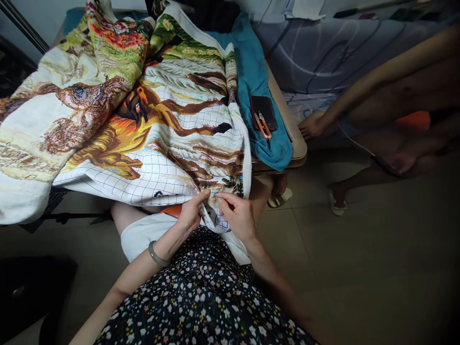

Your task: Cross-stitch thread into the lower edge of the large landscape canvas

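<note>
A large cross-stitch cloth [143,120] with horses and flowers is draped over a table and hangs down to my lap. My left hand [190,213] grips the near edge of the cloth, thumb on top, fingers under it. My right hand [237,215] sits beside it with fingers pinched together on the same edge; what the fingertips hold is too small to make out. A green bangle [156,255] is on my left wrist.
On a teal cloth [258,96] on the table's right side lie a dark phone [264,112] and orange thread snips [263,125]. Another person [388,100] sits at the right, holding a phone [386,165] on a white cable, feet in sandals on the tiled floor.
</note>
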The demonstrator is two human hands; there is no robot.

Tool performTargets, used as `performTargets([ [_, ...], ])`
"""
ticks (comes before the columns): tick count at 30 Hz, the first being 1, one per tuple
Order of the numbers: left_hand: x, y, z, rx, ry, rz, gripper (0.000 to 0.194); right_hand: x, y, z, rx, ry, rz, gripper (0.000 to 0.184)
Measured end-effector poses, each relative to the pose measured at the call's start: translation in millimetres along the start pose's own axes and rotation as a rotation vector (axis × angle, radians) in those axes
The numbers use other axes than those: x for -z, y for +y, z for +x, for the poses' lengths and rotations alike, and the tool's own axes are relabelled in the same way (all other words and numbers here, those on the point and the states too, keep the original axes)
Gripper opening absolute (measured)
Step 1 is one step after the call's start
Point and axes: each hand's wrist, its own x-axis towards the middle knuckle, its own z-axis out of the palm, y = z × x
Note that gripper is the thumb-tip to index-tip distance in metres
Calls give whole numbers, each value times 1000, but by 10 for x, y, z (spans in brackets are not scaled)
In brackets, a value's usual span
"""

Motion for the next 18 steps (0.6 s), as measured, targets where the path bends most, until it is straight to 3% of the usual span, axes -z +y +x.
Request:
performTargets([
  [6,-7,3,2,15,64,-5,34,9,-12,14,42,11,-60,29],
  [14,-25,4,-12,1,57,-15,38,-57,-124,10,127,95,-286,24],
  [18,-10,-2,-8,16,38,5,36,-131,-86,-25,-2,54,-67,18],
])
